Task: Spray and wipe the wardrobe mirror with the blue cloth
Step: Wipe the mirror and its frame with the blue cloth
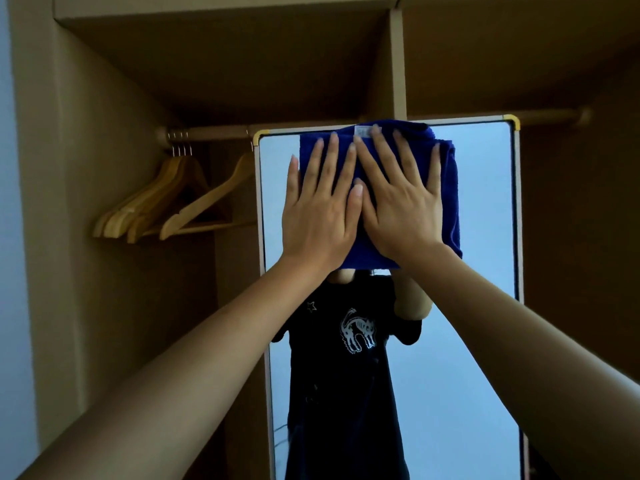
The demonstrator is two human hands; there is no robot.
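A tall mirror (479, 209) with a pale frame and yellow corner caps stands inside the open wardrobe. A folded blue cloth (450, 202) lies flat against the glass at the mirror's top edge. My left hand (317, 220) presses on the cloth's left part, fingers spread and pointing up, with its little finger past the cloth's edge over the glass. My right hand (403, 209) presses flat on the cloth's middle, its thumb crossing my left thumb. The lower glass reflects a person in a dark printed shirt. No spray bottle is in view.
Several wooden hangers (166, 206) hang from the rail (211, 132) left of the mirror. A vertical wardrobe divider (397, 64) rises behind the mirror's top, under a shelf. Wardrobe side walls stand at left and right.
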